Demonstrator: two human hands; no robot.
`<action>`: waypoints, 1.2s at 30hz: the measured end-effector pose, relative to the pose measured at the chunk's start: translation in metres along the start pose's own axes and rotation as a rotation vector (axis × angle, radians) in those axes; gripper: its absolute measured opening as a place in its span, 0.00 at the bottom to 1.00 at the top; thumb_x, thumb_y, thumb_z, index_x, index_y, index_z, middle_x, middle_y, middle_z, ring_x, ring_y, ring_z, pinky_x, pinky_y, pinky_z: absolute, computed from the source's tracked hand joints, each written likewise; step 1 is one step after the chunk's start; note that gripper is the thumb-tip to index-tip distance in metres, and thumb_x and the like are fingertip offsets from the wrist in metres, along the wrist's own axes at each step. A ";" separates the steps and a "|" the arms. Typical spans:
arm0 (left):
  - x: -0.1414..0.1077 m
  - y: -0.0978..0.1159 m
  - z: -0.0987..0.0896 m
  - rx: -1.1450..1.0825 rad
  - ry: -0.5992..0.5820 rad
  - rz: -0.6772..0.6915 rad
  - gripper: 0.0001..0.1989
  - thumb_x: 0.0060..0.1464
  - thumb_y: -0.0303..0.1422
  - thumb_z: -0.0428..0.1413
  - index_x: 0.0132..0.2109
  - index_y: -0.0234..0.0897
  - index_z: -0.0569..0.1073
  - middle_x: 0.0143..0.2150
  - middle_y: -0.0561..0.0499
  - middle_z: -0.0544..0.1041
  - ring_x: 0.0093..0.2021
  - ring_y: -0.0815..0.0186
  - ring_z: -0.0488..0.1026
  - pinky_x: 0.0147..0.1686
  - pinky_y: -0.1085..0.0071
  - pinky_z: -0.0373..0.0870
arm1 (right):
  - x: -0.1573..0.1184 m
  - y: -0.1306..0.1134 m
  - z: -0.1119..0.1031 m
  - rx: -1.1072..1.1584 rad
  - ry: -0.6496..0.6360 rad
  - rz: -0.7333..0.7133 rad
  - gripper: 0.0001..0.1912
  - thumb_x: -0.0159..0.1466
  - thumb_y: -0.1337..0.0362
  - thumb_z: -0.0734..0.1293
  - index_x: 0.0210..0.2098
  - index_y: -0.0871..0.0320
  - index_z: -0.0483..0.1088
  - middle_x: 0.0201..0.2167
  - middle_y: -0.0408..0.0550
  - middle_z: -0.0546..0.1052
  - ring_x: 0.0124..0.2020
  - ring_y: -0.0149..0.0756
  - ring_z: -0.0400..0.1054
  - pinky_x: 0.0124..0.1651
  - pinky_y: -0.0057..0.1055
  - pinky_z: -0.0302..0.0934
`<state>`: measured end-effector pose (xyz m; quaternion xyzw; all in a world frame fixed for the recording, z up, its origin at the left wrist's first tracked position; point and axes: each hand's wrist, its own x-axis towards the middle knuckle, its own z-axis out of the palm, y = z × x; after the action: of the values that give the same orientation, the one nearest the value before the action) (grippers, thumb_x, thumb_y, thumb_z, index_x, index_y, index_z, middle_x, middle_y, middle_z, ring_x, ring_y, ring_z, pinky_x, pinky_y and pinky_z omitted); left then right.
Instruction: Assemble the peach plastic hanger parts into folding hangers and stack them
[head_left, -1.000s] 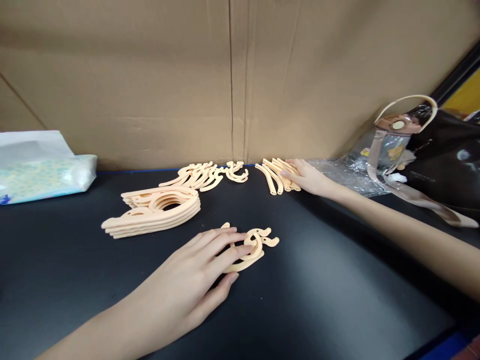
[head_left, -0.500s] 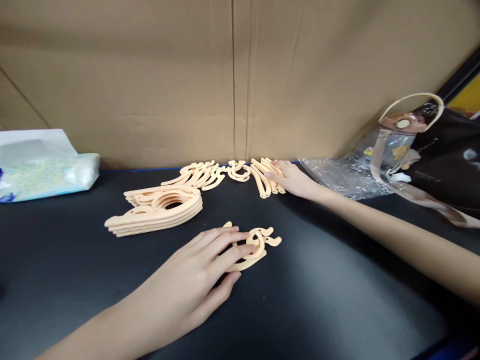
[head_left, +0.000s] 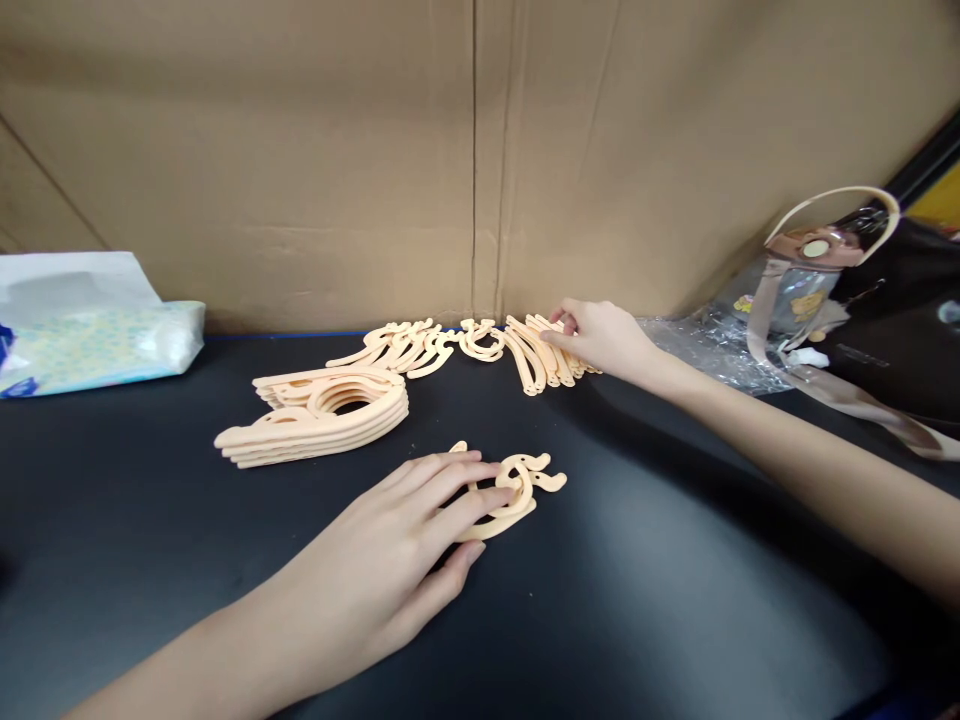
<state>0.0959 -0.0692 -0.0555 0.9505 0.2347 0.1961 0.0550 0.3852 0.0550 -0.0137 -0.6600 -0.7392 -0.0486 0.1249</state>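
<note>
My left hand lies palm down with its fingers stretched over several overlapping peach plastic folding-hanger pieces on the black table. Its fingertips touch them, and the thumb rests along their near edge. The palm hides part of these pieces. Farther back, my right hand is just above the right end of a row of curved hanger arms. Its fingers are curled toward the thumb; what lies between them cannot be made out. Hook pieces and more curved pieces lie left of those arms.
A stack of folded hangers stands left of centre. A tissue pack lies far left. Cardboard closes off the back. Clear plastic wrap, a strapped bottle and a dark bag sit at the right.
My right hand has risen slightly off the hanger arms and shifted right, its fingers now curled. The left hand stays on the same pieces. The whole view has shifted slightly.
</note>
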 end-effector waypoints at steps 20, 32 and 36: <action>0.000 0.000 -0.001 -0.026 0.001 0.050 0.19 0.68 0.26 0.46 0.63 0.43 0.65 0.62 0.51 0.73 0.66 0.64 0.65 0.68 0.64 0.59 | 0.025 -0.044 0.001 -0.173 -0.089 0.048 0.19 0.62 0.63 0.67 0.51 0.63 0.71 0.45 0.62 0.80 0.47 0.52 0.75 0.43 0.37 0.64; 0.004 0.011 -0.012 -0.135 -0.063 0.023 0.20 0.64 0.24 0.50 0.61 0.44 0.68 0.59 0.50 0.76 0.63 0.63 0.69 0.66 0.63 0.63 | 0.002 -0.025 -0.023 0.033 -0.009 0.015 0.22 0.60 0.60 0.69 0.52 0.61 0.66 0.39 0.54 0.80 0.40 0.45 0.74 0.40 0.35 0.61; 0.004 0.017 -0.014 -0.171 -0.090 0.019 0.19 0.63 0.24 0.52 0.59 0.44 0.70 0.59 0.52 0.77 0.62 0.64 0.70 0.66 0.65 0.63 | -0.021 -0.026 -0.030 0.114 -0.030 -0.066 0.20 0.58 0.62 0.70 0.48 0.57 0.66 0.37 0.46 0.80 0.35 0.39 0.73 0.35 0.31 0.59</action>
<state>0.1007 -0.0817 -0.0381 0.9524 0.2055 0.1727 0.1444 0.3652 0.0247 0.0121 -0.6279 -0.7638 -0.0009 0.1496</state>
